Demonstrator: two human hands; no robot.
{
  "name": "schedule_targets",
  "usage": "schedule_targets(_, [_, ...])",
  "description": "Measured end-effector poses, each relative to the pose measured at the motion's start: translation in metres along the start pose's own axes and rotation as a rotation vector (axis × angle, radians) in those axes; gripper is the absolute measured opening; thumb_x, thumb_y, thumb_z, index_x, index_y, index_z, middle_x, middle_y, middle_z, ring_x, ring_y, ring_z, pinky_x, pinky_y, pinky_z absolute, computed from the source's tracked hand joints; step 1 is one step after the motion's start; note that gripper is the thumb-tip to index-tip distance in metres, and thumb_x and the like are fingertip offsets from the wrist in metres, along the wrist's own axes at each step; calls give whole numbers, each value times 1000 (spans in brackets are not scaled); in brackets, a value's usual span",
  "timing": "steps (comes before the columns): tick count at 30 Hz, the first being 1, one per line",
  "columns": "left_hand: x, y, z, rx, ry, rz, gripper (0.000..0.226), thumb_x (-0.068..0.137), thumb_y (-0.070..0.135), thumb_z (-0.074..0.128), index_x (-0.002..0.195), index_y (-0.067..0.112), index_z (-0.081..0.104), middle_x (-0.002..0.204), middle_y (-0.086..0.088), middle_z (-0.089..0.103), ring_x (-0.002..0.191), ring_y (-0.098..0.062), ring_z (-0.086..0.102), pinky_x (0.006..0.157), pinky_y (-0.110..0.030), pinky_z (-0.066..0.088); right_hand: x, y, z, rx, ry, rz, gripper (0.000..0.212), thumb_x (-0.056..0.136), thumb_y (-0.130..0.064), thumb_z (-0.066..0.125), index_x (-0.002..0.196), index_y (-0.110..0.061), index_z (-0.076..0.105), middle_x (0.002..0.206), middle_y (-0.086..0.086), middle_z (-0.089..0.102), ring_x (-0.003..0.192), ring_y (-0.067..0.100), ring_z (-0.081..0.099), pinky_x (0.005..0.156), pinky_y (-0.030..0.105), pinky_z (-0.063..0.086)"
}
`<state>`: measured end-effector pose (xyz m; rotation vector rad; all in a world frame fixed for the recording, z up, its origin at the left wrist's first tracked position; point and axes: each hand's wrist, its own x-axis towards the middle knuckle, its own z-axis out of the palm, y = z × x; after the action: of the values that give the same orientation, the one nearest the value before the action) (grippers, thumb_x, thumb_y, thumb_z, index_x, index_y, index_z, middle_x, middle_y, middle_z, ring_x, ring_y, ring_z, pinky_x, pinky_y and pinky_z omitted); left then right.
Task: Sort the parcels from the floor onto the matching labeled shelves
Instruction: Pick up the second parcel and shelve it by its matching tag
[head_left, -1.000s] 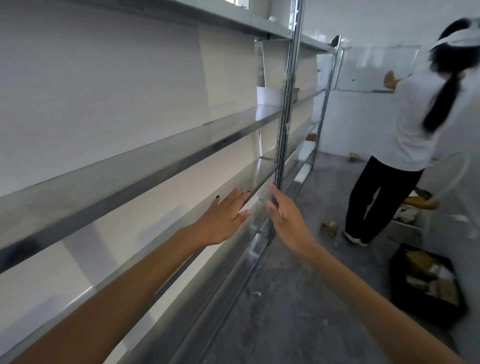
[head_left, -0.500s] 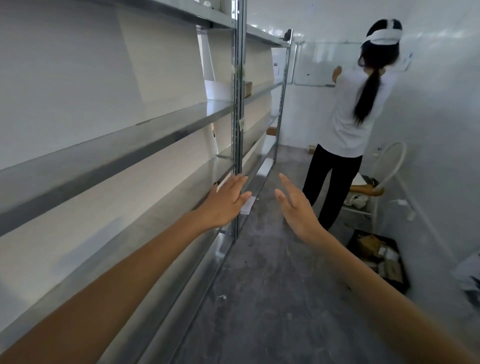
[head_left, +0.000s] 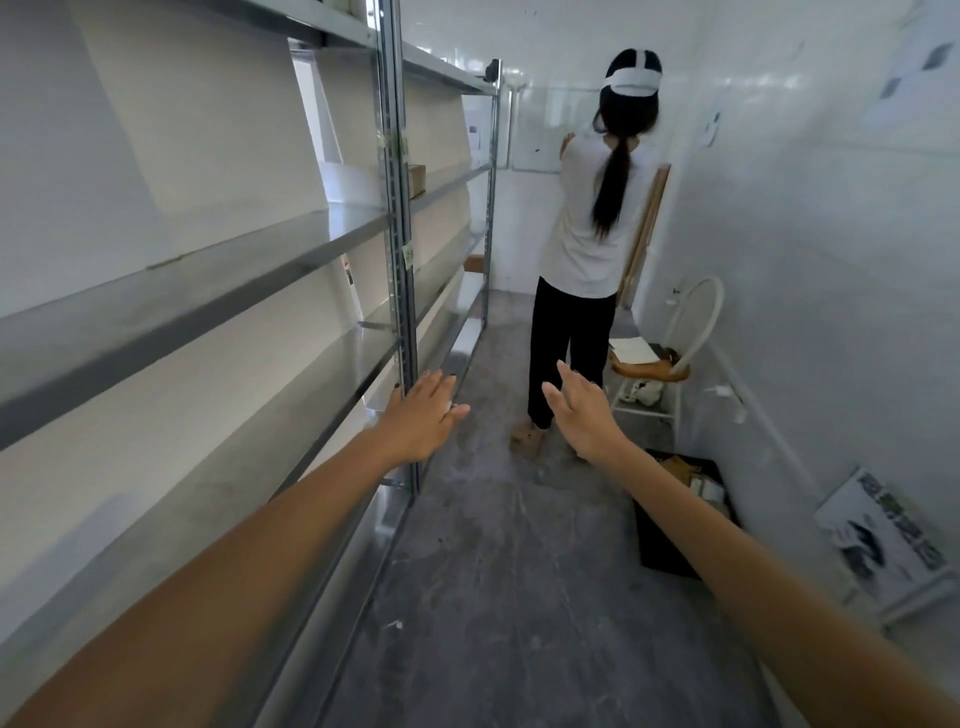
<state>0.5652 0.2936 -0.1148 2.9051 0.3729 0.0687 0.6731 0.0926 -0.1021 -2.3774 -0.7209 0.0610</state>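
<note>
Even, diffuse brightness is seen; glare is reflected off the white wall (head_left: 810, 218). Left of it, shelves (head_left: 218, 270) are bowed and blurred by wide-angle distortion.

- This is looking like a small storeroom, narrow with white walls.
- Long metal shelves (head_left: 270, 244) are running down one side.
- A black bin (head_left: 670, 545) is sitting on the gray floor (head_left: 509, 597), holding small brown boxes (head_left: 680, 467).

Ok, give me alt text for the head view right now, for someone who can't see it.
Both hands are open and empty: left hand by the metal shelving, right hand over the grey floor. Ahead, another person faces away; a black crate of parcels sits by the right wall.
</note>
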Motion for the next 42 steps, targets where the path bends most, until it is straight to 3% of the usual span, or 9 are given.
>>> schedule_targets(4, [25,-22,-3,-35,-17,24,66,97,52,18,151,16,4,161,-4,-2,148,-19,-3,118,-50,2,12,2,12,-33,-15,49,61,99,-45,31,150,-14,19,149,13,36,134,34,37,108,48,33])
schedule_targets(8, [50,-46,-12,-38,27,61,67,96,54,16,151,17,5,161,-3,1,148,-18,-3,118,-50,3,26,2,21,-35,-3,99,61,99,-44,31,150,-13,20,149,14,35,138,32,30,111,43,29])
schedule_targets(15, [88,-54,-7,-83,38,131,69,95,57,14,150,16,8,160,-6,4,148,-21,1,118,-52,7,46,-3,25,-34,61,138,60,99,-42,34,149,-11,22,130,21,52,120,36,48,103,46,38])
schedule_targets(21, [108,-32,-6,-116,31,199,68,95,56,14,150,17,8,160,-6,4,148,-20,-1,117,-53,6,67,-9,17,-29,68,118,59,99,-41,33,148,-10,24,136,19,48,125,33,45,106,43,35])
schedule_targets(25, [123,-8,-13,-136,75,186,66,96,53,16,150,15,10,160,-7,7,148,-22,2,118,-53,5,84,-10,17,31,77,112,58,100,-40,34,148,-10,25,149,14,36,138,30,31,112,42,28])
schedule_targets(30, [147,23,-7,-162,74,177,65,97,52,17,150,15,12,160,-7,8,148,-20,2,117,-52,4,106,6,15,88,55,84,57,100,-39,35,148,-11,25,152,12,32,141,27,25,114,41,24])
schedule_targets(42, [228,70,7,-162,139,144,65,96,52,20,150,16,12,159,-6,13,147,-21,7,117,-53,6,178,88,-23,125,86,59,58,99,-38,35,149,-10,23,150,13,35,137,27,33,110,39,27])
